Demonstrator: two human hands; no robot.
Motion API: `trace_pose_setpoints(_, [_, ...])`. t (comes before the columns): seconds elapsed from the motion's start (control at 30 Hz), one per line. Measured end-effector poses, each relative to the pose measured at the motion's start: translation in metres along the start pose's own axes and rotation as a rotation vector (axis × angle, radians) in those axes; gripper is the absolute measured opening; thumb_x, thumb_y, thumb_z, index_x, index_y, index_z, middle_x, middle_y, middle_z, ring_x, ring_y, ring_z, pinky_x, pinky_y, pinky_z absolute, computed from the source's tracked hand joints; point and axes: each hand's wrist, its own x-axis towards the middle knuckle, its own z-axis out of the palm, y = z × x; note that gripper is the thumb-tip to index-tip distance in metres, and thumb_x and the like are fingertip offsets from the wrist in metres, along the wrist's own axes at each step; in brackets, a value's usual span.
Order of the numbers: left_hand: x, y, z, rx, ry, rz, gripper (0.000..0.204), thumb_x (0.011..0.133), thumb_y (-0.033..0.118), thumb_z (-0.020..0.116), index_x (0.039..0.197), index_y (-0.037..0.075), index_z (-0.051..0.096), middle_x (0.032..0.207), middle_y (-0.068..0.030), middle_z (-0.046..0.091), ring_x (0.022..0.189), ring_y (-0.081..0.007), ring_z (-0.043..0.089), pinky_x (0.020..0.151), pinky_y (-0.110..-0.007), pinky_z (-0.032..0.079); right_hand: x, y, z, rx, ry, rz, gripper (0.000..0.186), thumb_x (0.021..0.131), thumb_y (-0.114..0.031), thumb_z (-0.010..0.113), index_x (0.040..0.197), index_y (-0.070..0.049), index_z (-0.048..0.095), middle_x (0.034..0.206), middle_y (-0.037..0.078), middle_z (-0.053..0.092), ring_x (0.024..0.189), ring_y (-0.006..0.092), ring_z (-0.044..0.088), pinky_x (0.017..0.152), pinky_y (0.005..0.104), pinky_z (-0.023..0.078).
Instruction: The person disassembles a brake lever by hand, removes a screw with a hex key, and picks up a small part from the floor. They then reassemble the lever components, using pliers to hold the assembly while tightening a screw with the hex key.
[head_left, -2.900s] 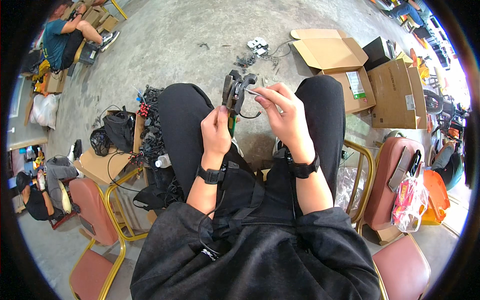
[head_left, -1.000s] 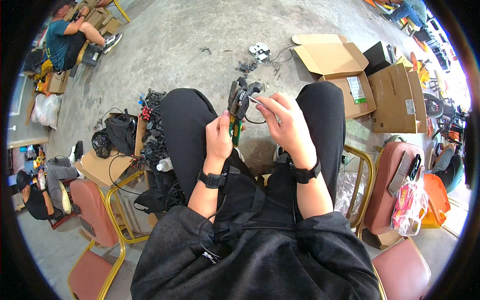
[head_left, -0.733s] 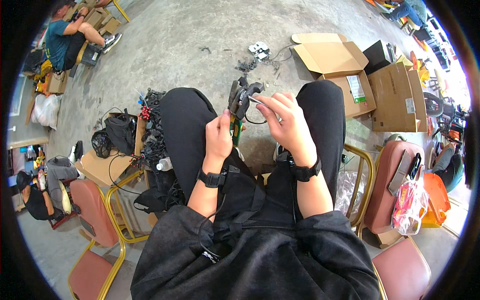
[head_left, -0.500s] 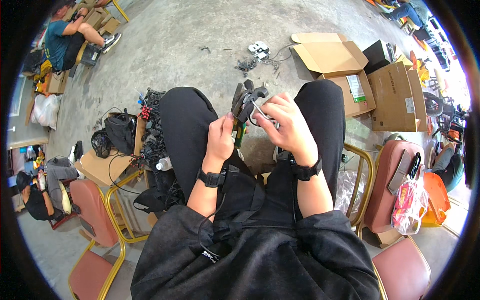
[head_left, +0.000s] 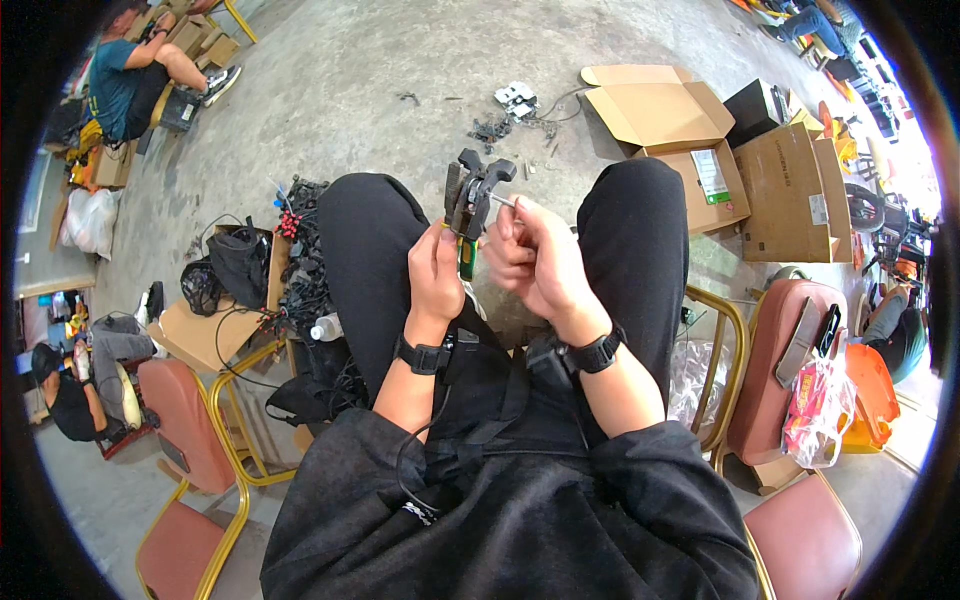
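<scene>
Between my knees, my left hand [head_left: 436, 275] is closed round a green-and-black handled tool [head_left: 467, 258], with a black mechanical part [head_left: 481, 185] at its upper end. Whether tool and part are joined I cannot tell. My right hand [head_left: 532, 258] is beside it, fingers curled and thumb and forefinger pinched on a thin silver metal rod [head_left: 505, 199]; the rod reaches into the right side of the black part.
Ahead lie a silver-and-black component [head_left: 516, 100] and small scraps. Cardboard boxes [head_left: 785, 195] stand right. Left are tangled black cables [head_left: 305, 260] and a bottle [head_left: 326, 327]. Pink chairs [head_left: 170, 420] flank me. Other people [head_left: 125, 85] sit around.
My right hand has turned over, its fingers now curled lower beside the tool while still pinching the rod. The black part has tilted and shifted slightly up and left since half a second ago.
</scene>
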Motion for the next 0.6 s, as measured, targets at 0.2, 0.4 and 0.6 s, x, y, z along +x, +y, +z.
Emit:
trace_pose_setpoints(0.2, [0.000, 0.000, 0.000, 0.199, 0.122, 0.028, 0.027, 0.092, 0.017, 0.042, 0.095, -0.005, 0.057, 0.075, -0.0116, 0.056, 0.066, -0.0195, 0.053, 0.062, -0.029, 0.042, 0.006, 0.005, 0.000, 0.439, -0.014, 0.111, 0.028, 0.092, -0.029, 0.037, 0.073, -0.009, 0.043, 0.055, -0.006, 0.021, 0.045, 0.0072, 0.019, 0.044, 0.0235, 0.020])
trace_pose_setpoints(0.4, [0.002, 0.007, 0.001, 0.268, -0.003, 0.049, 0.024, 0.090, 0.016, 0.046, 0.095, -0.004, 0.058, 0.075, -0.0106, 0.057, 0.067, -0.0190, 0.055, 0.064, -0.029, 0.043, 0.001, -0.012, -0.015, 0.014, 0.114, 0.086, 0.032, 0.094, -0.028, 0.039, 0.072, -0.006, 0.047, 0.052, -0.006, 0.025, 0.044, 0.0065, 0.024, 0.043, 0.0235, 0.021])
trace_pose_setpoints(0.6, [-0.001, 0.000, 0.002, 0.055, -0.024, -0.080, 0.027, 0.092, 0.019, 0.046, 0.096, -0.003, 0.060, 0.075, -0.0083, 0.060, 0.066, -0.0134, 0.055, 0.061, -0.026, 0.043, 0.000, -0.002, -0.006, -0.365, 0.238, -0.155, 0.036, 0.097, -0.029, 0.041, 0.074, -0.004, 0.054, 0.050, -0.006, 0.033, 0.041, 0.0044, 0.026, 0.039, 0.0231, 0.020])
